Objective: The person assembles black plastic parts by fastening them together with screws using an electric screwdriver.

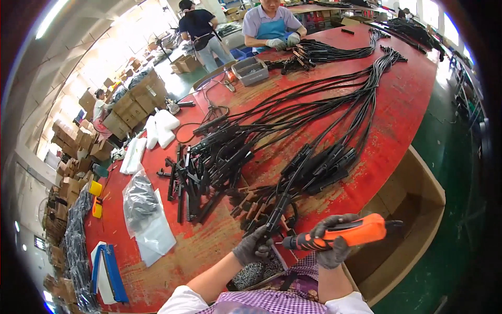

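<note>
My left hand (252,248), in a dark grey glove, grips the lower end of a long black plastic part (277,210) with a black cable running from its top. My right hand (336,254), gloved alike, is wrapped round an orange and black electric screwdriver (361,232). Its tip points left at the held part, close to my left fingers; I cannot tell whether they touch. Below my hands sits a box of small metal screws (256,274). Just beyond lie brown-and-black pieces (250,205) and more black cabled parts (327,166).
Black parts (209,159) are heaped on the worn red table (400,99), their cables (374,78) bundled farther back. Left are a clear plastic bag (140,201), white packs (162,128) and a blue-edged item (111,275). A cardboard box (408,220) stands right. Across the table, a gloved person (272,29) handles parts.
</note>
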